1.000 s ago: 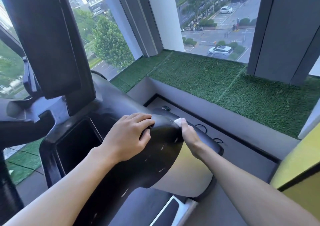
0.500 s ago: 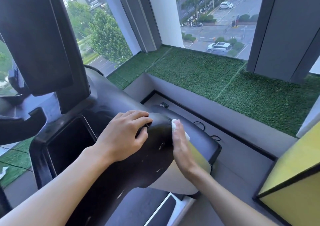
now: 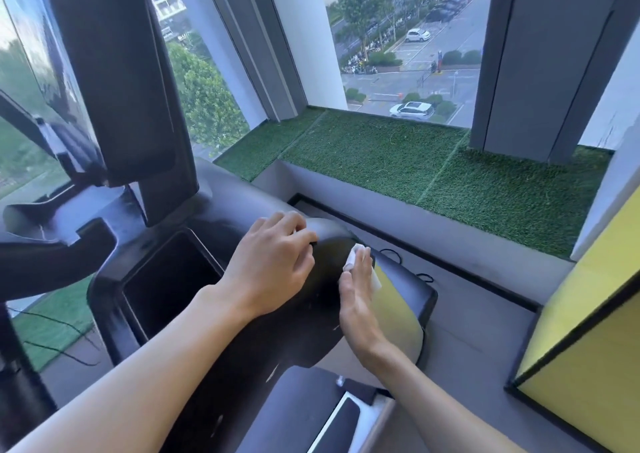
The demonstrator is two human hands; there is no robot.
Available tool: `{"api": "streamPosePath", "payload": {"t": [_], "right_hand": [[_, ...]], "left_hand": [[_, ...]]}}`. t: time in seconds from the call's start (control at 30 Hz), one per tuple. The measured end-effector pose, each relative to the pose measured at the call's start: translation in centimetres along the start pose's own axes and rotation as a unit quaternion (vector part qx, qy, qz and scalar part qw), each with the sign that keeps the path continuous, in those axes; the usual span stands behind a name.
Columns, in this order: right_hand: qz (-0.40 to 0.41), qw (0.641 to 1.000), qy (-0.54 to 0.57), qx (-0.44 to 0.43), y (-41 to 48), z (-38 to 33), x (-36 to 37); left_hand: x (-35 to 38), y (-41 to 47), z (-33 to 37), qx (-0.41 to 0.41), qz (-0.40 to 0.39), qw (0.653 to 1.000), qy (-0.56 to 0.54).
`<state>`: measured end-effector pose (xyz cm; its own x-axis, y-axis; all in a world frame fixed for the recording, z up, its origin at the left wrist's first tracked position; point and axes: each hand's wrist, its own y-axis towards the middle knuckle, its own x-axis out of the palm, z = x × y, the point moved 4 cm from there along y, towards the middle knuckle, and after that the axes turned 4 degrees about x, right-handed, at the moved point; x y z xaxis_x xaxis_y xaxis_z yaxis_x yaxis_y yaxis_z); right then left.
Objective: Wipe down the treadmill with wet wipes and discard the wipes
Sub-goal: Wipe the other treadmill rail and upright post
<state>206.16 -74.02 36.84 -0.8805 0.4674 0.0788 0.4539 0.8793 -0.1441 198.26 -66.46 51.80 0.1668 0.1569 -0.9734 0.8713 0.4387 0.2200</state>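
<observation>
The black treadmill console (image 3: 214, 217) fills the left and centre, with a rounded right end (image 3: 329, 255) and a deep cup recess (image 3: 173, 279). My left hand (image 3: 273, 265) grips the top of that rounded end, fingers curled over its edge. My right hand (image 3: 356, 289) lies flat against the outer side of the same end, fingers straight, pressing a white wet wipe (image 3: 350, 260) onto the surface. Only the wipe's edges show past my fingers. The treadmill screen (image 3: 114, 71) rises at the upper left.
A ledge covered in green artificial turf (image 3: 398, 154) runs under the windows. Below it lies a grey floor strip with black cables (image 3: 424, 276). A yellow panel with black edges (image 3: 585, 331) stands at the right. The treadmill's side rail (image 3: 346, 414) shows at the bottom.
My right hand has slid with the wipe from the far tip of the rounded end back along its outer side toward me. The left hand has kept its grip.
</observation>
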Motion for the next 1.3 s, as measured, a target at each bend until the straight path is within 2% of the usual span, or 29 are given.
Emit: {"api": "streamPosePath", "payload": {"t": [0.13, 0.2, 0.3, 0.4, 0.43, 0.53, 0.6, 0.8, 1.0, 1.07, 1.2, 1.3], "right_hand": [[0.088, 0.991, 0.063, 0.082, 1.7, 0.0, -1.1], [0.074, 0.995, 0.048, 0.048, 0.4, -0.5, 0.4], [0.018, 0.999, -0.005, -0.050, -3.2, -0.7, 3.6], [0.045, 0.995, -0.027, -0.084, -2.9, 0.3, 2.9], [0.074, 0.995, -0.008, -0.071, -2.0, 0.6, 2.2], [0.131, 0.990, 0.044, 0.040, 0.2, 1.4, 0.8], [0.121, 0.991, 0.027, 0.054, -0.2, 1.3, 1.4], [0.056, 0.997, -0.015, -0.060, -5.0, 1.0, 4.9], [0.143, 0.983, 0.079, 0.086, -1.7, 2.4, 2.2], [0.130, 0.987, 0.067, 0.062, -2.7, 1.6, 3.4], [0.064, 0.997, 0.018, -0.049, -7.0, 0.5, 7.5], [0.083, 0.996, 0.014, -0.039, -6.4, 1.9, 6.8]], "left_hand": [[-1.1, -3.7, -0.3, 0.035, -0.013, 0.999, -0.015], [-1.1, -4.8, -0.4, 0.039, -0.028, 0.999, -0.014], [-0.7, -4.9, -0.6, 0.026, -0.029, 0.999, -0.030], [-0.7, -4.9, -0.4, 0.029, -0.022, 0.999, -0.028], [-0.8, -5.0, -0.3, 0.028, -0.018, 0.999, -0.028], [-1.0, -4.9, -0.2, 0.024, -0.006, 0.999, -0.030], [-0.9, -4.8, -0.3, 0.025, -0.008, 0.999, -0.031], [-0.7, -4.8, -0.4, 0.024, -0.002, 0.999, -0.032], [-0.8, -4.7, -0.5, 0.025, 0.004, 0.999, -0.041], [-0.7, -4.7, -0.5, 0.026, 0.008, 0.999, -0.043], [-0.7, -4.6, -0.5, 0.032, 0.012, 0.999, -0.042], [-0.7, -4.7, -0.4, 0.032, 0.015, 0.999, -0.041]]}}
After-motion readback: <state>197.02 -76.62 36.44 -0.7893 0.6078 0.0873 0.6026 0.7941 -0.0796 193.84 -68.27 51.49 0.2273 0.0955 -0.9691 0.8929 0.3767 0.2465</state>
